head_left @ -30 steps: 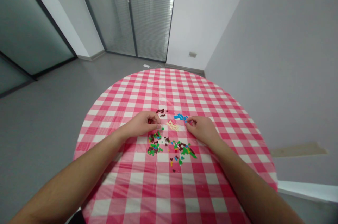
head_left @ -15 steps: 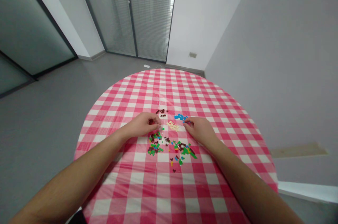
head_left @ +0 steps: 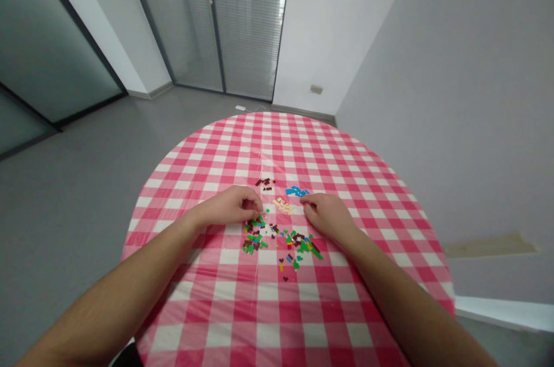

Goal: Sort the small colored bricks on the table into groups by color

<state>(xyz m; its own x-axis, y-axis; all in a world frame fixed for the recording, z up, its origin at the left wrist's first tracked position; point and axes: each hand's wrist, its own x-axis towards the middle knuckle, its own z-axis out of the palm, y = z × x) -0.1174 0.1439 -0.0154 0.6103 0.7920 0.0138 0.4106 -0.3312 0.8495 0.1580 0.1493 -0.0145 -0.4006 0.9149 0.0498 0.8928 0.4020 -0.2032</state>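
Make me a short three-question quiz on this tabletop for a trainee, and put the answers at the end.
1. Which is nearer the blue plastic bricks, the left hand or the right hand?
2. True or false: the cream plastic bricks lie between the two hands.
3. What pattern does the round tablecloth have? A) stripes B) pink-and-white check C) plain white

Key: 1. right hand; 2. true; 3. B

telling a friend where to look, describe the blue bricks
On the round table with the pink checked cloth, find the small bricks. The blue group sits just past the right hand, next to the cream bricks, all one colour, unlike the mixed pile below.
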